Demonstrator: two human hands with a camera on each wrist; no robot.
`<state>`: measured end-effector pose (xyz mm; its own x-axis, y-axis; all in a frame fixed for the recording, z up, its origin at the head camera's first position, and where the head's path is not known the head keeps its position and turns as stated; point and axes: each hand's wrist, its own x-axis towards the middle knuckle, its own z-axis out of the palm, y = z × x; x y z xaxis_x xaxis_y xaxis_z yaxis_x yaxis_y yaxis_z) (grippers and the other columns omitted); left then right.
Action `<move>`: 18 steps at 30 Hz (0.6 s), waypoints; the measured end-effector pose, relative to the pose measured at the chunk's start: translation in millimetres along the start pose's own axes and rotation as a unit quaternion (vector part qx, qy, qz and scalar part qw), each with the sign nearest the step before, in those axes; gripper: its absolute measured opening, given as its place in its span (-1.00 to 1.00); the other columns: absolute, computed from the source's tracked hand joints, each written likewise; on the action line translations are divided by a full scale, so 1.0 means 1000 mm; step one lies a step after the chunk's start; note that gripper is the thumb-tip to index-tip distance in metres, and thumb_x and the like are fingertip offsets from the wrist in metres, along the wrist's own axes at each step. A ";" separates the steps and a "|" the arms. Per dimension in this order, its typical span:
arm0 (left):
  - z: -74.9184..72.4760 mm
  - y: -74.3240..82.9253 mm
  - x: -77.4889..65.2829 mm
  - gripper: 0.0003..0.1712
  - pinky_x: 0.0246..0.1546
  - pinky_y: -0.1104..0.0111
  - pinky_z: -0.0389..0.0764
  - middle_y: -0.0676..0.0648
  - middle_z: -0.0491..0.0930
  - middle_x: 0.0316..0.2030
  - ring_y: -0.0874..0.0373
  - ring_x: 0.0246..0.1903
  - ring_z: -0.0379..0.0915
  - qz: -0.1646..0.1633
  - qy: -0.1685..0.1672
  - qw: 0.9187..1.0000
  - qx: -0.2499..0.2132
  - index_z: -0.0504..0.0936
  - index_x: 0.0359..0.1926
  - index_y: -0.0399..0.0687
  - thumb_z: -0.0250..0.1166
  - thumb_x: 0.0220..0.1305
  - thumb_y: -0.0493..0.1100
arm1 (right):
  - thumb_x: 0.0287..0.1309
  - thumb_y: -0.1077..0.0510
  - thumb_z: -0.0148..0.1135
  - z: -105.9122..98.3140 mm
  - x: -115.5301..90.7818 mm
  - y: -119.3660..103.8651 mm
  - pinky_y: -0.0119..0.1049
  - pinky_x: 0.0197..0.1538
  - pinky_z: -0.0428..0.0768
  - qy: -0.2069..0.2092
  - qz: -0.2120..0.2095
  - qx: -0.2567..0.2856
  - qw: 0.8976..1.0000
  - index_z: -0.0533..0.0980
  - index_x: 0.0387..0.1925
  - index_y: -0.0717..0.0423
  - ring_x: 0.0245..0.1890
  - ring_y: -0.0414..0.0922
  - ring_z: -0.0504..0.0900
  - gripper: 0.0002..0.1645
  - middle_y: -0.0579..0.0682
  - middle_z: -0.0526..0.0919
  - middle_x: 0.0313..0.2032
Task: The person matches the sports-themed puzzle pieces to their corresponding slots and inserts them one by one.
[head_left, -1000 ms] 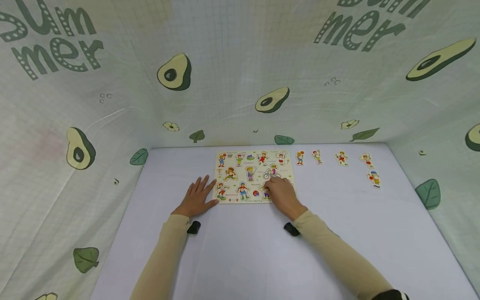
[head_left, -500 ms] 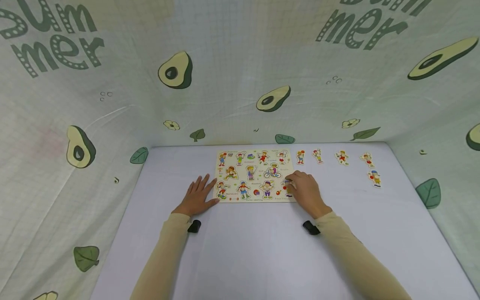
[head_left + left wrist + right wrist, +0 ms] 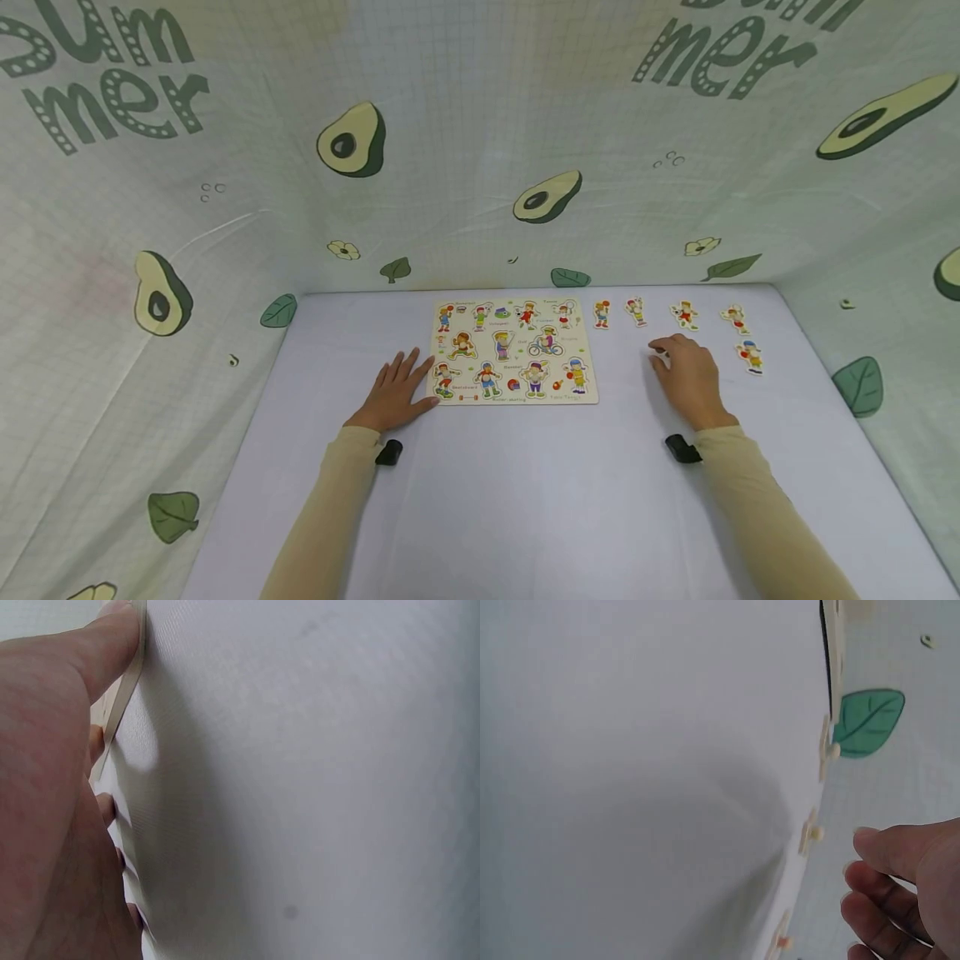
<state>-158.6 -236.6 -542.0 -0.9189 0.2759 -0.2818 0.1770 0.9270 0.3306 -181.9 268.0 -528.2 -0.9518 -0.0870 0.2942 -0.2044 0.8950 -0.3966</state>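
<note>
A cream knob-puzzle board (image 3: 483, 350) printed with sports figures lies flat on the white table. My left hand (image 3: 392, 392) rests palm down at its left edge, fingers spread, with the thumb and forefinger at the edge; the left wrist view shows the thumb (image 3: 112, 645) on the board's side. To the right of the board, my right hand (image 3: 688, 379) is over the table with loosely bent fingers and nothing held. Beyond its fingertips lie several loose puzzle pieces, among them a ball player (image 3: 683, 315) and a red-and-blue figure (image 3: 749, 357). In the right wrist view, a piece (image 3: 807, 831) shows its small knob.
Two more loose pieces, a figure with a raised red ball (image 3: 602, 314) and another figure (image 3: 636, 312), lie by the board's top right corner. A cloth printed with avocados (image 3: 350, 143) rises behind the table's back edge and along both sides.
My right hand has moved from the board's lower right figures to its lower right corner, then off to the right, baring the figures there. My left hand has stayed in place.
</note>
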 end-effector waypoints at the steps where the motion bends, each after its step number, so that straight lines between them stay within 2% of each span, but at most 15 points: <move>1: 0.000 0.000 0.000 -0.05 0.64 -0.18 -0.30 -0.23 -0.22 0.71 -0.29 0.67 -0.43 0.001 0.000 1.000 0.001 0.03 0.71 0.00 0.23 0.53 0.21 | 0.23 0.40 0.43 -0.003 0.000 0.006 0.26 -0.06 0.53 0.001 0.006 0.000 1.000 0.68 -0.04 0.37 -0.14 0.29 0.66 -0.74 0.32 0.72 -0.15; 8: 0.000 -0.001 0.001 -0.05 0.64 -0.19 -0.30 -0.23 -0.22 0.71 -0.29 0.67 -0.43 0.001 -0.001 1.000 0.003 0.03 0.71 0.01 0.22 0.54 0.21 | 0.25 0.39 0.40 -0.019 -0.003 0.043 0.30 -0.13 0.55 0.008 0.045 -0.015 0.999 0.66 -0.01 0.42 -0.15 0.37 0.64 -0.72 0.40 0.68 -0.11; 18: 0.000 0.001 0.001 -0.04 0.64 -0.17 -0.30 -0.23 -0.21 0.71 -0.27 0.68 -0.44 -0.007 -0.003 1.000 0.006 0.03 0.71 0.01 0.22 0.53 0.21 | 0.24 0.40 0.34 -0.036 -0.005 0.080 0.44 -0.07 0.49 -0.009 0.075 -0.054 0.996 0.62 0.02 0.48 -0.01 0.53 0.55 -0.68 0.54 0.60 0.03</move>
<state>-158.9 -235.1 -541.5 -0.9191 0.2637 -0.2927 0.1674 0.9340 0.3157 -185.1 355.8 -529.8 -0.9738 0.0449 0.2231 -0.0345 0.9399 -0.3396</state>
